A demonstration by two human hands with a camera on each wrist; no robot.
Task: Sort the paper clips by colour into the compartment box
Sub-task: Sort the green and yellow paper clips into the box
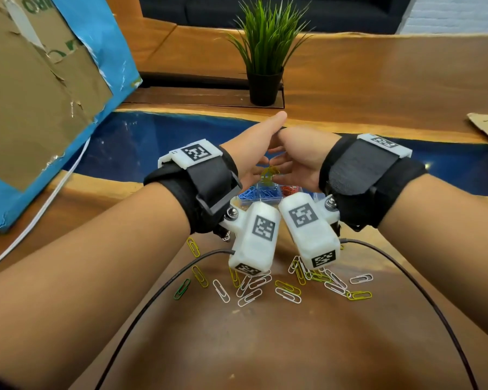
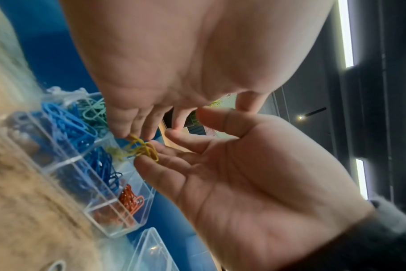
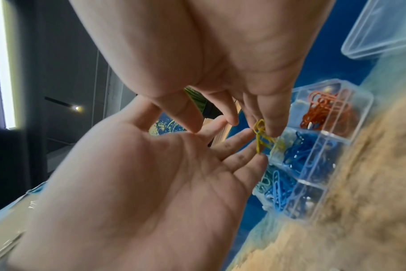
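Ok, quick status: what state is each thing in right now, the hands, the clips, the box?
Compartment box: open; holds blue, orange and teal clips.
Clear lid: off, lying beside the box.
Yellow clips: tangled bunch, held in the air over the box.
Left hand: open, straight fingertips touching the bunch.
Right hand: open, fingertips against the same bunch.
Loose clips: unsorted on the table; white, yellow, one green.

Head view looks forward and down from above both forearms onto the brown wooden table [image 1: 265,347]; the wrist views, very close, face along the left hand [image 2: 174,55] and right hand [image 3: 220,45] toward each other; all three share the clear plastic compartment box [image 2: 114,229] and tangled yellow wire paper clips [image 2: 143,149].
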